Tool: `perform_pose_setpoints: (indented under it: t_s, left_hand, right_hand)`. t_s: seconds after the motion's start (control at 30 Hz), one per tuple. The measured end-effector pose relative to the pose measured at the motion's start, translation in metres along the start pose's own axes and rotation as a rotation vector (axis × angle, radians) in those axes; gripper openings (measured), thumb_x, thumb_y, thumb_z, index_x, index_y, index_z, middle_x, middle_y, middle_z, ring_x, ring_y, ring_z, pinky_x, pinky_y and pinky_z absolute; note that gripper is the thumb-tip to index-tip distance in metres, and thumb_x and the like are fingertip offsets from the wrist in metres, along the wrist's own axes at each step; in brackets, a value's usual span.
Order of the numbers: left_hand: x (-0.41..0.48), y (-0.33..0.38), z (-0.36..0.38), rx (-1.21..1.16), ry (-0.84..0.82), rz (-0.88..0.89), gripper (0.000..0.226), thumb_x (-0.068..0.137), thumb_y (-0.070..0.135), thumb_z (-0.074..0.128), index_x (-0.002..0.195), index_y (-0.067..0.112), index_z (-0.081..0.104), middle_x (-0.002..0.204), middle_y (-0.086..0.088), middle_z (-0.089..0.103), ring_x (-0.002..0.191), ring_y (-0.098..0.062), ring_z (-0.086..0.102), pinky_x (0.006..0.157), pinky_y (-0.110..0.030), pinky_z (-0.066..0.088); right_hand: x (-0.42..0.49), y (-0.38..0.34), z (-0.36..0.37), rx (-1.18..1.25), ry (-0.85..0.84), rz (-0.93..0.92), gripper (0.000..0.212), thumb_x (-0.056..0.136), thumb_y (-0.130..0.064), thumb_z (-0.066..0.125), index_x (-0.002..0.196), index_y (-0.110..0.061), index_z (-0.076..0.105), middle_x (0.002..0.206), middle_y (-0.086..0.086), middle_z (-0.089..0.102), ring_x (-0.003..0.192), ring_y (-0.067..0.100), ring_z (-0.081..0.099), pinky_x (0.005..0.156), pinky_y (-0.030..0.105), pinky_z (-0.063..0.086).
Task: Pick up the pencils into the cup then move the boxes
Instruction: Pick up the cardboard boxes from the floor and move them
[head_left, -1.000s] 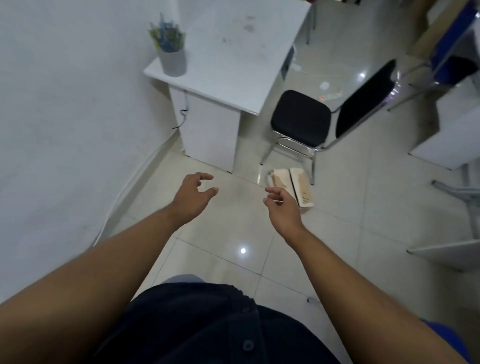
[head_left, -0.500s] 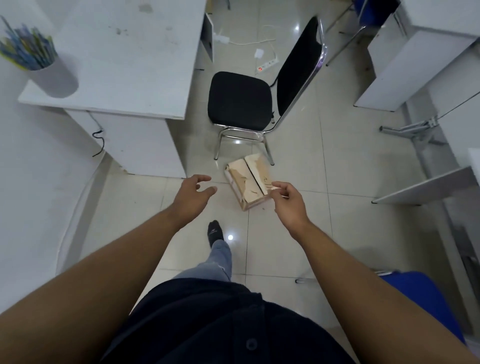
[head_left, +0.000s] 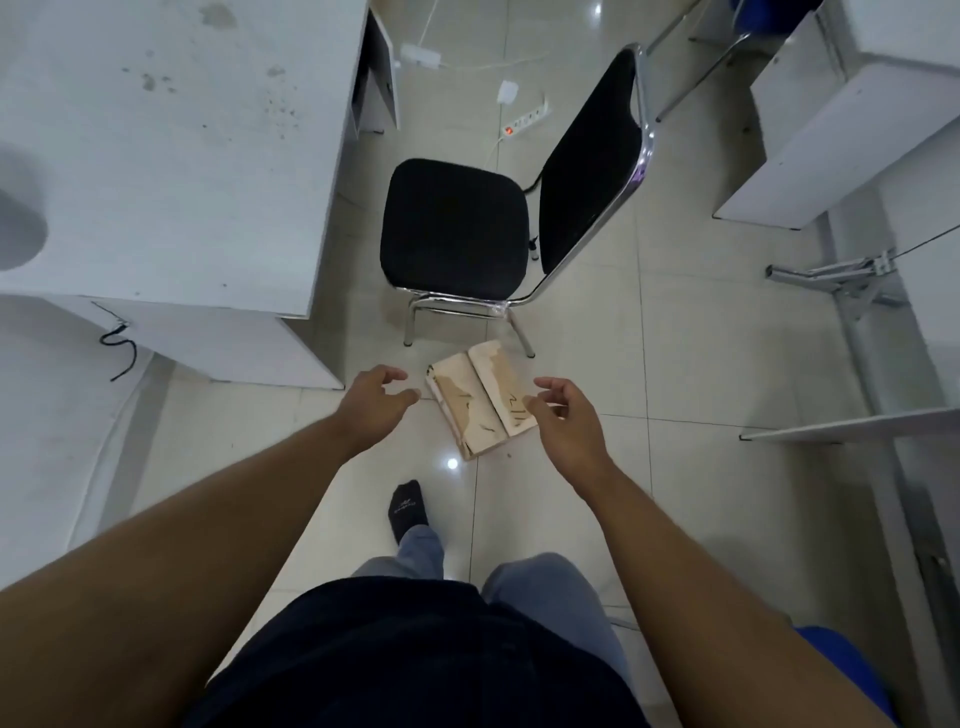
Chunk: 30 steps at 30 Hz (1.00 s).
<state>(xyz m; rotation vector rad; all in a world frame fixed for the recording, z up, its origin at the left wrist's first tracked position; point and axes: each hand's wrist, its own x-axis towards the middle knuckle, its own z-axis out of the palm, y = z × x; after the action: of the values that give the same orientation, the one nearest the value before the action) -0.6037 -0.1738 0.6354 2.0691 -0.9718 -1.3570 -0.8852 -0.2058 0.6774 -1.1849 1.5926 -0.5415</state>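
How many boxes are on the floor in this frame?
2. The left box lies on the floor before the chair; the right box lies against it, one edge behind the right hand. More could be hidden under the desk.

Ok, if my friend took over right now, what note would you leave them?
Left hand: open, empty, just left of the boxes.
Right hand: open, empty, at their right edge; touch unclear.
Boxes: two, side by side on the floor before the chair.
Done: no loose pencils in view.
Left: pick up and move the boxes.
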Motion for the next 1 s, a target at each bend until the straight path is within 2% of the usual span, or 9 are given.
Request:
perform_pose_setpoints:
  t_s: [0.13, 0.23, 0.27, 0.4, 0.5, 0.57, 0.7, 0.83, 1.0]
  left_hand:
    - [0.014, 0.011, 0.04, -0.053, 0.001, -0.049, 0.036, 0.095, 0.039, 0.072, 0.128, 0.029, 0.061, 0.143, 0.001, 0.051, 0.128, -0.017, 0.051, 0.09, -0.027, 0.044]
    - [0.031, 0.013, 0.07, -0.1, 0.069, -0.112, 0.033, 0.097, 0.037, 0.071, 0.127, 0.03, 0.06, 0.142, 0.002, 0.048, 0.125, -0.013, 0.048, 0.073, -0.016, 0.043]
    - [0.032, 0.015, 0.075, -0.119, 0.089, -0.116, 0.035, 0.097, 0.036, 0.071, 0.129, 0.028, 0.06, 0.142, 0.002, 0.048, 0.123, -0.013, 0.048, 0.073, -0.016, 0.043]
    - [0.067, 0.009, 0.118, -0.219, 0.224, -0.208, 0.041, 0.096, 0.037, 0.072, 0.133, 0.025, 0.06, 0.141, 0.0, 0.053, 0.121, -0.016, 0.054, 0.087, -0.024, 0.044]
    - [0.097, -0.008, 0.146, -0.302, 0.263, -0.313, 0.04, 0.094, 0.041, 0.073, 0.13, 0.03, 0.06, 0.14, 0.003, 0.055, 0.113, -0.016, 0.061, 0.07, -0.017, 0.043]
    - [0.124, -0.027, 0.164, -0.329, 0.302, -0.353, 0.038, 0.093, 0.044, 0.073, 0.126, 0.034, 0.059, 0.139, 0.005, 0.055, 0.109, -0.015, 0.062, 0.066, -0.016, 0.042]
    - [0.186, -0.075, 0.197, -0.389, 0.366, -0.412, 0.035, 0.093, 0.045, 0.073, 0.123, 0.037, 0.058, 0.139, 0.009, 0.054, 0.124, -0.016, 0.058, 0.07, -0.014, 0.039]
    - [0.257, -0.132, 0.232, -0.426, 0.424, -0.413, 0.038, 0.092, 0.049, 0.072, 0.124, 0.038, 0.056, 0.137, 0.012, 0.054, 0.124, -0.013, 0.056, 0.073, -0.014, 0.038]
    - [0.323, -0.197, 0.271, -0.433, 0.444, -0.376, 0.052, 0.09, 0.053, 0.073, 0.134, 0.036, 0.052, 0.142, 0.017, 0.05, 0.126, -0.004, 0.05, 0.086, -0.021, 0.039]
  right_hand:
    - [0.046, 0.002, -0.014, -0.005, -0.015, -0.016, 0.027, 0.099, -0.034, 0.072, 0.125, -0.032, 0.067, 0.118, -0.005, 0.066, 0.106, 0.013, 0.065, 0.073, 0.016, 0.049]
    - [0.09, 0.008, -0.023, -0.029, -0.095, -0.027, 0.029, 0.099, -0.036, 0.071, 0.127, -0.034, 0.065, 0.119, -0.008, 0.065, 0.109, 0.012, 0.064, 0.081, 0.025, 0.053]
    - [0.094, 0.009, -0.026, -0.031, -0.091, -0.033, 0.029, 0.099, -0.037, 0.071, 0.127, -0.036, 0.064, 0.12, -0.01, 0.065, 0.11, 0.011, 0.063, 0.081, 0.025, 0.052]
    - [0.151, 0.033, -0.032, -0.096, -0.163, -0.065, 0.034, 0.097, -0.042, 0.072, 0.129, -0.04, 0.062, 0.124, -0.015, 0.063, 0.11, 0.006, 0.062, 0.079, 0.021, 0.049]
    - [0.194, 0.059, -0.021, -0.15, -0.228, -0.074, 0.035, 0.096, -0.042, 0.073, 0.129, -0.041, 0.06, 0.125, -0.015, 0.062, 0.111, 0.005, 0.06, 0.077, 0.018, 0.047]
    - [0.227, 0.086, -0.008, -0.183, -0.265, -0.089, 0.036, 0.095, -0.041, 0.074, 0.128, -0.042, 0.06, 0.124, -0.016, 0.06, 0.113, 0.003, 0.059, 0.081, 0.02, 0.048]
    - [0.29, 0.151, 0.023, -0.232, -0.269, -0.091, 0.041, 0.092, -0.043, 0.077, 0.13, -0.042, 0.059, 0.125, -0.018, 0.059, 0.114, 0.003, 0.057, 0.09, 0.026, 0.051]
    - [0.353, 0.226, 0.064, -0.293, -0.263, -0.111, 0.049, 0.09, -0.044, 0.08, 0.134, -0.039, 0.059, 0.129, -0.012, 0.058, 0.117, 0.009, 0.057, 0.094, 0.026, 0.047]
    - [0.412, 0.303, 0.11, -0.323, -0.246, -0.131, 0.064, 0.088, -0.05, 0.08, 0.144, -0.036, 0.053, 0.138, -0.01, 0.055, 0.129, 0.012, 0.053, 0.103, 0.031, 0.046]
